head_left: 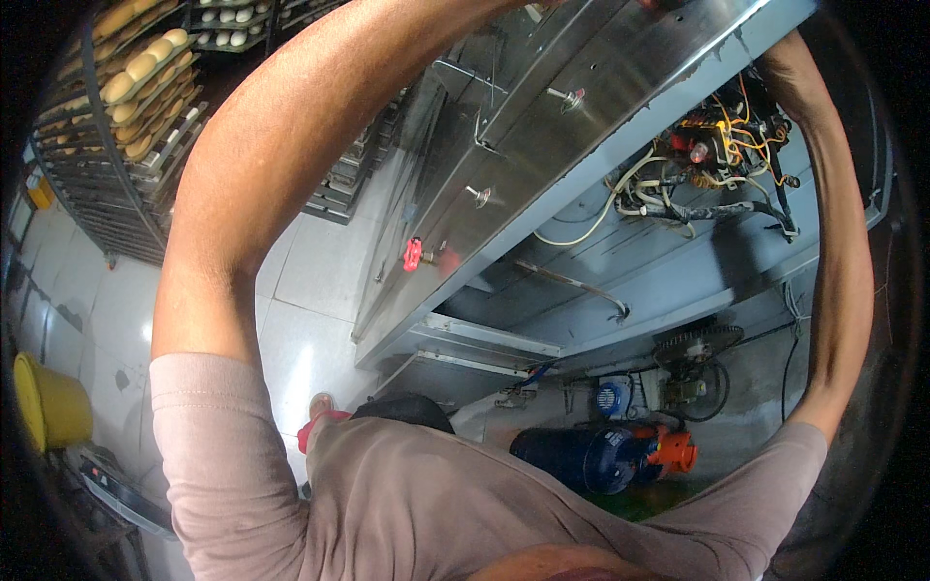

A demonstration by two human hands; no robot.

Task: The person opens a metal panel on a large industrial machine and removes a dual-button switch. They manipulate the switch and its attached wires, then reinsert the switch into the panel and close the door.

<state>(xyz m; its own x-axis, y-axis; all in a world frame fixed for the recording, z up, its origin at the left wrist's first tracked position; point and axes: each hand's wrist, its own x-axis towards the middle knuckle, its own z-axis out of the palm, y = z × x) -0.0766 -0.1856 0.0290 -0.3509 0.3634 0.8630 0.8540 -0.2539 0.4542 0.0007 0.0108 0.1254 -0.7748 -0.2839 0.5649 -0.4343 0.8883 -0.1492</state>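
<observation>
My left arm (271,126) reaches up across the picture toward the top of a stainless steel panel (542,116); its hand lies beyond the top edge. The right forearm (848,232) bends up on the other side and passes behind the panel's upper end at the wrist, so its fingers are hidden. Between the arms is the opened casing of a large metal machine. A tangle of orange, white and black wires (727,145) hangs inside its grey interior, below my right wrist. A red valve knob (414,255) and small metal switches (480,197) stick out of the steel face.
Racks with trays of bread loaves (145,68) stand at the upper left. Beneath the casing are a dark blue and orange gas cylinder (601,455), a blue motor (610,397) and a toothed wheel (697,344). A yellow bucket (53,402) stands at the left on the tiled floor (300,339).
</observation>
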